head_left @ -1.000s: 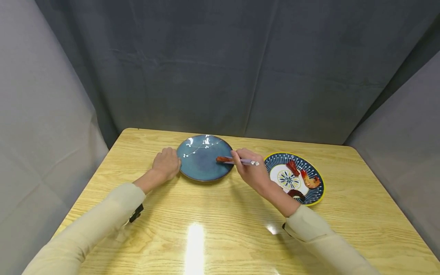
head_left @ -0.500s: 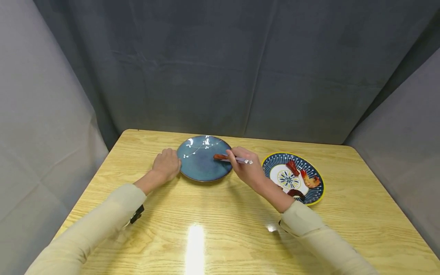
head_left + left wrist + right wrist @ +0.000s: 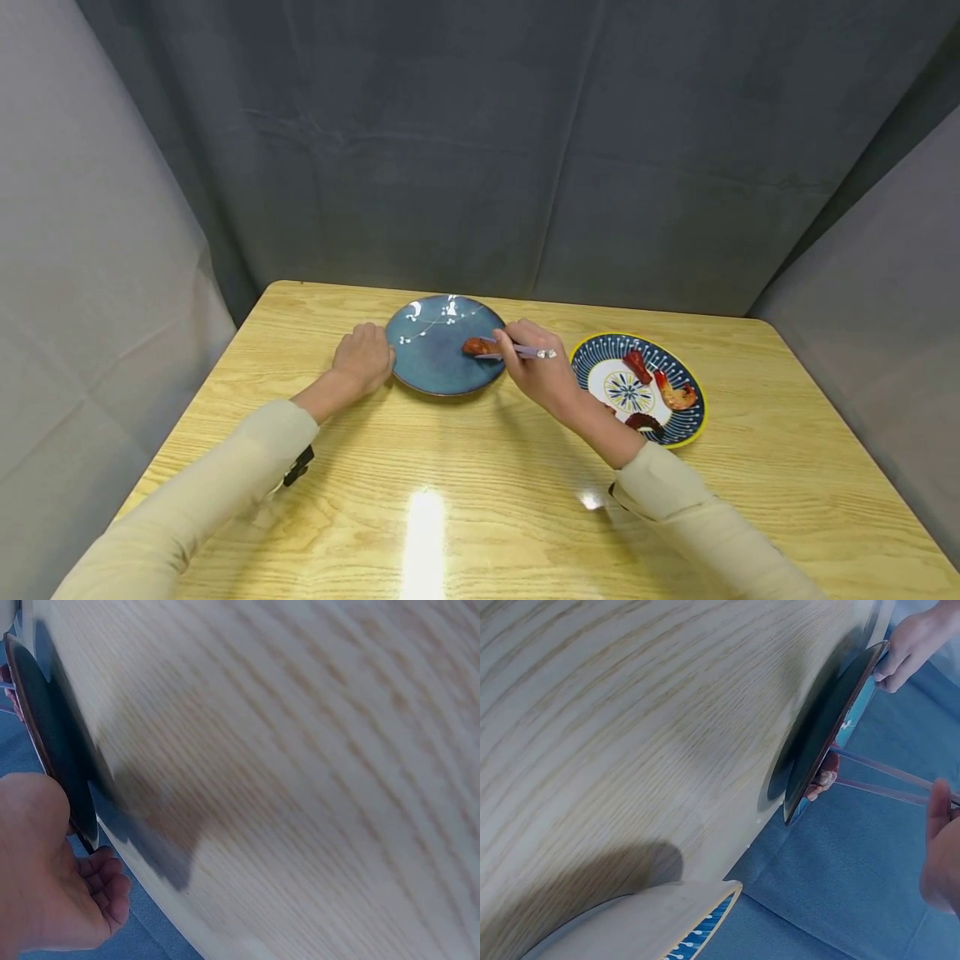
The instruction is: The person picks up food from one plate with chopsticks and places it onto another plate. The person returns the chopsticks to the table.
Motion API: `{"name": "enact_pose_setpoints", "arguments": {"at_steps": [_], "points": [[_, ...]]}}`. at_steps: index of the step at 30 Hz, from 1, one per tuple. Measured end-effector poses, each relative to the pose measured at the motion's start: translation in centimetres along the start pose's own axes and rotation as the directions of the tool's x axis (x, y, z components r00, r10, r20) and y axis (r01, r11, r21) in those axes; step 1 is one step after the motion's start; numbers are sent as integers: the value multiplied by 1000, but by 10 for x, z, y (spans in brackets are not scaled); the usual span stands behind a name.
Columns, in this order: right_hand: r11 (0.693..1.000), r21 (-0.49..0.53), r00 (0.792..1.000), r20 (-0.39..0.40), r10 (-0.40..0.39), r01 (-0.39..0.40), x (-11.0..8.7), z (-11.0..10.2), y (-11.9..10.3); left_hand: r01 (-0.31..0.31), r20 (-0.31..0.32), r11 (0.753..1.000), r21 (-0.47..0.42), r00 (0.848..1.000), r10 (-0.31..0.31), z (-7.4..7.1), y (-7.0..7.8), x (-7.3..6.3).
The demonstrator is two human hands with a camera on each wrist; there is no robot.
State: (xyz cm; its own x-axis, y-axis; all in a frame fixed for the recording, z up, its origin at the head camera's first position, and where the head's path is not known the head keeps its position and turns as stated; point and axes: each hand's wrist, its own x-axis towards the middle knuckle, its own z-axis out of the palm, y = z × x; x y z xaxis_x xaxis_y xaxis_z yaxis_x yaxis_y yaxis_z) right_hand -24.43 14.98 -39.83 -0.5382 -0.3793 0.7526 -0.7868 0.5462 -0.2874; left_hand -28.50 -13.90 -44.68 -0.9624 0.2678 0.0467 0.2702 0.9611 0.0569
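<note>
My left hand (image 3: 363,360) holds the left rim of a round blue plate (image 3: 435,371) with a white blossom pattern. In the left wrist view, the thumb side lies over the rim and the fingers curl below it. My right hand (image 3: 546,375) grips a pair of pale purple chopsticks (image 3: 531,351) with silvery ends. Their tips stand apart on either side of a glossy reddish-brown food piece (image 3: 476,347), at the right part of the blue plate. The right wrist view shows this piece (image 3: 825,778) low against the plate, between the chopsticks.
To the right stands a navy-and-white patterned plate (image 3: 600,350) with a yellow rim. On it lie a red piece (image 3: 637,365), a shrimp (image 3: 675,392) and a dark curved piece (image 3: 643,422). My right forearm partly covers its left side. Dark curtains hang behind the wooden table (image 3: 480,467).
My right hand has moved slightly left with the chopsticks and food, further over the blue plate. The chopsticks have since spread apart around the piece. The left hand stays on the rim.
</note>
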Motion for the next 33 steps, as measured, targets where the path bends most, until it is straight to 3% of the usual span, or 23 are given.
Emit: {"name": "enact_pose_setpoints", "arguments": {"at_steps": [14,23,33], "points": [[999,38,999,-37,23,-21,0,-8,-7,-5,-8,1000,-7,1000,5,0,0,-1],[989,106,993,-46,109,-104,-2,-23,-4,-3,-6,1000,-7,1000,3,-2,1,-1],[979,148,987,-65,149,-139,-7,-43,-1,-16,-2,1000,11,1000,17,-1,0,-1]]}}
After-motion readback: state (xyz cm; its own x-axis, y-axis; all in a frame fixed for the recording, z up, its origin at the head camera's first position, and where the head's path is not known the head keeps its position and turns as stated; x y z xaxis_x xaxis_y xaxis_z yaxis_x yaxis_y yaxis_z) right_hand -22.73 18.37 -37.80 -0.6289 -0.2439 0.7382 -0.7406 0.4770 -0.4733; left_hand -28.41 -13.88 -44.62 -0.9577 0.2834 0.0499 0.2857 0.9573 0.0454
